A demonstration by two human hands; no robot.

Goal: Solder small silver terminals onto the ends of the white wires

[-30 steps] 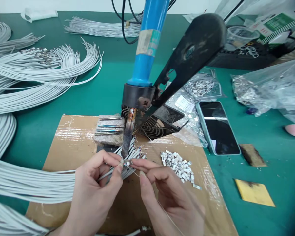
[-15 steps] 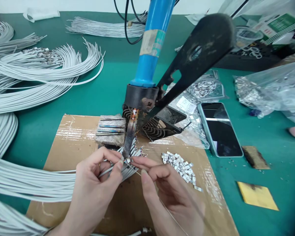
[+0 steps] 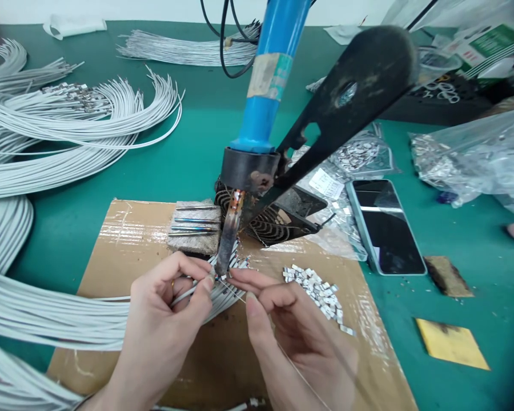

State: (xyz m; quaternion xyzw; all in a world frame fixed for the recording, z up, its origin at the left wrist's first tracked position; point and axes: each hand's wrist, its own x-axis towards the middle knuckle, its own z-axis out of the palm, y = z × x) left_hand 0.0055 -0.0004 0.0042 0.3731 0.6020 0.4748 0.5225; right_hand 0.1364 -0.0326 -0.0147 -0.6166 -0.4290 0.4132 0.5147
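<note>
In the head view, my left hand point(image 3: 167, 319) pinches a white cable point(image 3: 184, 295) close to its end, right under the tip of a soldering iron point(image 3: 228, 248). My right hand point(image 3: 297, 337) grips a thin solder wire point(image 3: 302, 377) between thumb and fingers; its front end runs up to the same spot. A small shiny metal piece point(image 3: 223, 277) sits at the cable end between my fingertips, partly hidden. The iron's blue handle point(image 3: 261, 120) is fixed above in a black bracket point(image 3: 346, 97). Behind my fingers lie more cable ends point(image 3: 235, 268).
Cardboard point(image 3: 124, 228) covers the table under my hands. Small metal pieces point(image 3: 314, 288) are piled right of them. A block with metal rods point(image 3: 195, 225), a black fan point(image 3: 274, 220), a phone point(image 3: 388, 228), a yellow sponge point(image 3: 452, 344) and cable bundles point(image 3: 60, 314) surround the work.
The whole view has shifted slightly. My left fingers have moved a little against the cable; both hands stay at the iron's tip.
</note>
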